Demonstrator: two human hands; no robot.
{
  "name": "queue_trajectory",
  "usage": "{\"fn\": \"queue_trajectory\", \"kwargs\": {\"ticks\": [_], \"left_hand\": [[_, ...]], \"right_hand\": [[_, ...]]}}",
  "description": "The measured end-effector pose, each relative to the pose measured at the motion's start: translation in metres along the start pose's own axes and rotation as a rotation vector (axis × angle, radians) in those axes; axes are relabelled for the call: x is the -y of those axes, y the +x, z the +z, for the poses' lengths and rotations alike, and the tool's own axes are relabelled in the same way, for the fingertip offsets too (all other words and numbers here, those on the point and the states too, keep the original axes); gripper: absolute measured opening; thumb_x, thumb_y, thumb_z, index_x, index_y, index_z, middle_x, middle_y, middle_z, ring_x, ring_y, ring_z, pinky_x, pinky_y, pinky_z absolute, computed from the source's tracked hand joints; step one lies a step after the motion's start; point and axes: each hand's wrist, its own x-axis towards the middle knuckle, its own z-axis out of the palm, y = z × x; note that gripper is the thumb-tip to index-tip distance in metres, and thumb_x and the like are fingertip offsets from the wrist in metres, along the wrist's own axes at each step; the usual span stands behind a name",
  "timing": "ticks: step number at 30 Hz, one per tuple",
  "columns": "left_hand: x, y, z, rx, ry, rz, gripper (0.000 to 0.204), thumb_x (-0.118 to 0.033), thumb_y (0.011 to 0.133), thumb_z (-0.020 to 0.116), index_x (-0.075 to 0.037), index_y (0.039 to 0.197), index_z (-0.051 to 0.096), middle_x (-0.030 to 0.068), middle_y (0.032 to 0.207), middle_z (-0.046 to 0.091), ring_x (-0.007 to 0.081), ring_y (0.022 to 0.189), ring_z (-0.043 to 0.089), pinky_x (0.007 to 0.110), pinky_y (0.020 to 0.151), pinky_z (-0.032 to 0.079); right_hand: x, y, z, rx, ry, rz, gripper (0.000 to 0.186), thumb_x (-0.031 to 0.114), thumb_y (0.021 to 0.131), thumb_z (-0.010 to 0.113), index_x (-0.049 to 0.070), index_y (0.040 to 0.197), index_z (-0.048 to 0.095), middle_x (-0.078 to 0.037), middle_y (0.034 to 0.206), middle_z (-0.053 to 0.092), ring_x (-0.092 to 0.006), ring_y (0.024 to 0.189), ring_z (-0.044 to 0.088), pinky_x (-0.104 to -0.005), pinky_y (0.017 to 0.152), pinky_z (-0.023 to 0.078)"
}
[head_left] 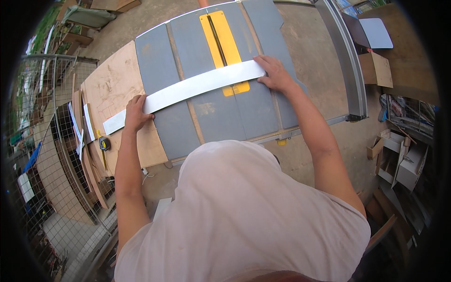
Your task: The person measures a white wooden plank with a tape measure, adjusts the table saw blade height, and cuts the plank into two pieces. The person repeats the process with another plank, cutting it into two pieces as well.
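Note:
A long white board (202,88) lies flat across the grey table saw top (169,137), its left end reaching onto a plywood panel (114,73). My left hand (137,114) is closed on the board toward its left end, with the fingers over the far edge and the thumb at the near edge. At the right end, my right hand (276,75) grips the board in the same way. The strip crosses a yellow insert plate (231,40) with a long dark slot, hiding part of it. Whether a blade stands in the slot I cannot tell.
A tape measure (104,143) with yellow tape drawn out lies on the plywood, left of my left forearm. Narrow white and wooden strips (84,162) lean along that side by a wire mesh fence (51,141). A grey metal rail (345,56) runs along the right.

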Motion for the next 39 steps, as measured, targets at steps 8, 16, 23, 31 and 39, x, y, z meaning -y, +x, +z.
{"fn": "queue_trajectory", "kwargs": {"ticks": [8, 16, 23, 31, 39], "left_hand": [[0.001, 0.0, 0.001, -0.005, -0.026, -0.021, 0.092, -0.016, 0.061, 0.095, -0.008, 0.144, 0.057, 0.0143, 0.147, 0.055, 0.0392, 0.136, 0.049, 0.046, 0.117, 0.042], [0.002, 0.003, -0.002, -0.002, -0.019, 0.004, 0.091, -0.015, 0.06, 0.095, -0.008, 0.143, 0.057, 0.0146, 0.146, 0.056, 0.0392, 0.135, 0.049, 0.046, 0.116, 0.043], [0.001, 0.004, -0.001, -0.014, -0.021, -0.009, 0.089, -0.015, 0.061, 0.094, -0.009, 0.142, 0.057, 0.0141, 0.144, 0.056, 0.039, 0.134, 0.05, 0.046, 0.115, 0.043], [0.002, 0.007, -0.003, -0.02, -0.001, 0.009, 0.091, -0.016, 0.06, 0.094, -0.009, 0.143, 0.058, 0.0138, 0.143, 0.057, 0.0381, 0.134, 0.051, 0.045, 0.115, 0.043], [0.002, 0.009, -0.004, -0.016, -0.004, 0.007, 0.092, -0.017, 0.059, 0.095, -0.01, 0.143, 0.058, 0.0129, 0.143, 0.058, 0.0369, 0.133, 0.051, 0.045, 0.115, 0.043]], "right_hand": [[0.002, 0.001, -0.001, 0.003, -0.008, 0.017, 0.078, 0.017, 0.079, 0.085, 0.011, 0.15, 0.051, -0.015, 0.154, 0.051, -0.0357, 0.14, 0.048, -0.0468, 0.118, 0.037], [0.003, 0.002, -0.002, 0.01, -0.003, 0.019, 0.078, 0.016, 0.079, 0.085, 0.011, 0.149, 0.051, -0.014, 0.152, 0.052, -0.0348, 0.14, 0.048, -0.047, 0.118, 0.037], [0.002, 0.005, 0.0, -0.001, -0.003, 0.027, 0.078, 0.015, 0.079, 0.085, 0.011, 0.149, 0.051, -0.014, 0.153, 0.051, -0.0344, 0.14, 0.048, -0.0465, 0.118, 0.038], [0.003, 0.009, -0.003, 0.011, 0.008, 0.035, 0.079, 0.015, 0.079, 0.085, 0.011, 0.151, 0.051, -0.015, 0.153, 0.051, -0.0342, 0.141, 0.047, -0.0462, 0.12, 0.036], [0.004, 0.011, -0.004, 0.008, -0.002, 0.044, 0.078, 0.016, 0.078, 0.085, 0.01, 0.149, 0.053, -0.015, 0.153, 0.051, -0.0346, 0.141, 0.047, -0.0461, 0.12, 0.037]]}}
